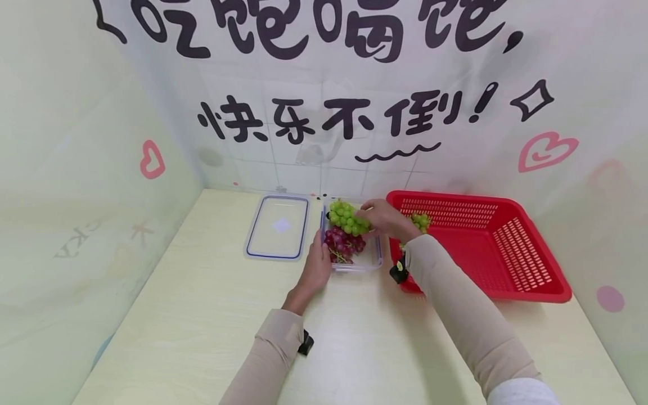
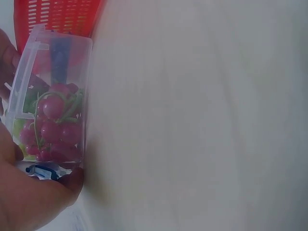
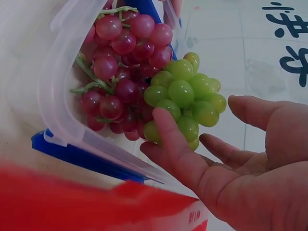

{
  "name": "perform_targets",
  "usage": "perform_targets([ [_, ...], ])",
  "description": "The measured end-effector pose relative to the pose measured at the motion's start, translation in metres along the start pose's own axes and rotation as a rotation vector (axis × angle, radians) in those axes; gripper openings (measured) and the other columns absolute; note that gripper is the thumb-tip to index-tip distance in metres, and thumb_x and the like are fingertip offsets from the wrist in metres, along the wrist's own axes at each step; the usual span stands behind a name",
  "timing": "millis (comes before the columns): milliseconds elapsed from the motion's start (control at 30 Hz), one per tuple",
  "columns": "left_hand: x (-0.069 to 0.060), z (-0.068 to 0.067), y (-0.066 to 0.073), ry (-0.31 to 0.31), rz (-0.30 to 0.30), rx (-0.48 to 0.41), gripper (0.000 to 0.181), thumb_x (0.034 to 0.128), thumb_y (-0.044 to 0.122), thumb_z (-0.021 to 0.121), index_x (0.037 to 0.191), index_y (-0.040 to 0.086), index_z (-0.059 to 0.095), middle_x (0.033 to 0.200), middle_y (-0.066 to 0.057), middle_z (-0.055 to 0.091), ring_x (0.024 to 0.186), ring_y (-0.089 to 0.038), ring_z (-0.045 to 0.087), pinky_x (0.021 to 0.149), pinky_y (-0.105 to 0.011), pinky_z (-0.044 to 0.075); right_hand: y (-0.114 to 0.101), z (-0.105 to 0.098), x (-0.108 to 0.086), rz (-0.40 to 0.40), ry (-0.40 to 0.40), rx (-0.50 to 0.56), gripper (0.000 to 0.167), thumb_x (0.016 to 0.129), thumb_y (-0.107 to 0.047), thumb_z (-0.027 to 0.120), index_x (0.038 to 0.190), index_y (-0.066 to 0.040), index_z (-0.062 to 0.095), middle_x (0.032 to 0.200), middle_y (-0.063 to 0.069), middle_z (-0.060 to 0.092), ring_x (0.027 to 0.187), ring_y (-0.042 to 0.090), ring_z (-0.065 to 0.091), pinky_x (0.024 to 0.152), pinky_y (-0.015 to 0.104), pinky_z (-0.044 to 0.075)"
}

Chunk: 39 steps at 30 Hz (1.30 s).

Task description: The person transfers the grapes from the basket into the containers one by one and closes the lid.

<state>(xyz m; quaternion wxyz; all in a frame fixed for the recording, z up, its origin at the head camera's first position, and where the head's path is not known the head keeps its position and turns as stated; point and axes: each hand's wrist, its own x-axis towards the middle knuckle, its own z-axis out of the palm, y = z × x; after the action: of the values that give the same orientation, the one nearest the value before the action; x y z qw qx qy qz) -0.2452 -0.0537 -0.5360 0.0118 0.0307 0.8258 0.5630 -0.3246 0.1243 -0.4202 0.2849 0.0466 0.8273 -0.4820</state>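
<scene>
A clear plastic container with blue side clips holds a bunch of red grapes at its front. Behind them, a bunch of green grapes lies in the far end and rises above the rim. My left hand grips the container's left side, thumb and fingers around the clip in the left wrist view. Over the far right side of the container is my right hand. In the right wrist view its fingers are spread, with a fingertip against the green grapes and the thumb apart from them.
To the right stands a red slotted basket, with more green grapes at its left end, partly behind the right arm. A clear lid with a blue seal lies flat left of the container. A printed wall borders the table's back.
</scene>
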Motion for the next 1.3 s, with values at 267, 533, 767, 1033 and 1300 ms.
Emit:
perform_targets([
  [267, -0.002, -0.001, 0.002, -0.001, 0.015, 0.011, 0.054, 0.1083, 0.012, 0.025, 0.158, -0.001, 0.008, 0.152, -0.033, 0.03, 0.113, -0.038, 0.054, 0.111, -0.053, 0.037, 0.0, -0.009, -0.005, -0.009, 0.018, -0.085, 0.048, 0.102, -0.029, 0.054, 0.142, -0.002, 0.046, 0.138, 0.018, 0.05, 0.119, 0.034, 0.056, 0.1, 0.047, 0.052],
  [533, -0.001, -0.001, 0.0, -0.005, 0.018, 0.008, 0.054, 0.1082, 0.013, 0.025, 0.158, -0.001, 0.007, 0.153, -0.032, 0.029, 0.098, -0.031, 0.054, 0.109, -0.051, 0.038, 0.0, -0.017, -0.01, -0.014, 0.02, -0.084, 0.046, 0.102, -0.028, 0.055, 0.14, -0.002, 0.049, 0.139, 0.018, 0.05, 0.115, 0.037, 0.06, 0.097, 0.044, 0.054],
  [767, -0.001, -0.001, 0.0, -0.012, 0.012, -0.002, 0.054, 0.1085, 0.014, 0.024, 0.158, -0.001, 0.006, 0.156, -0.031, 0.024, 0.118, -0.04, 0.05, 0.116, -0.051, 0.031, -0.002, -0.033, -0.018, -0.037, 0.027, -0.023, 0.044, 0.103, -0.027, 0.053, 0.139, -0.003, 0.049, 0.137, 0.021, 0.052, 0.116, 0.036, 0.062, 0.1, 0.044, 0.052],
  [1033, 0.001, 0.0, 0.0, -0.013, 0.004, -0.007, 0.054, 0.1084, 0.013, 0.024, 0.158, 0.0, 0.006, 0.157, -0.029, 0.023, 0.136, -0.039, 0.039, 0.12, -0.05, 0.025, 0.002, -0.053, -0.025, -0.054, 0.085, 0.0, 0.042, 0.103, -0.023, 0.055, 0.14, -0.003, 0.049, 0.138, 0.022, 0.053, 0.119, 0.037, 0.058, 0.102, 0.047, 0.05],
  [1300, 0.003, 0.0, -0.003, -0.013, 0.011, -0.004, 0.054, 0.1087, 0.013, 0.024, 0.158, 0.0, 0.007, 0.158, -0.029, 0.024, 0.139, -0.038, 0.037, 0.12, -0.048, 0.024, 0.011, -0.069, -0.031, -0.063, 0.144, -0.024, 0.045, 0.102, -0.023, 0.054, 0.142, -0.003, 0.047, 0.138, 0.02, 0.052, 0.124, 0.037, 0.053, 0.103, 0.046, 0.05],
])
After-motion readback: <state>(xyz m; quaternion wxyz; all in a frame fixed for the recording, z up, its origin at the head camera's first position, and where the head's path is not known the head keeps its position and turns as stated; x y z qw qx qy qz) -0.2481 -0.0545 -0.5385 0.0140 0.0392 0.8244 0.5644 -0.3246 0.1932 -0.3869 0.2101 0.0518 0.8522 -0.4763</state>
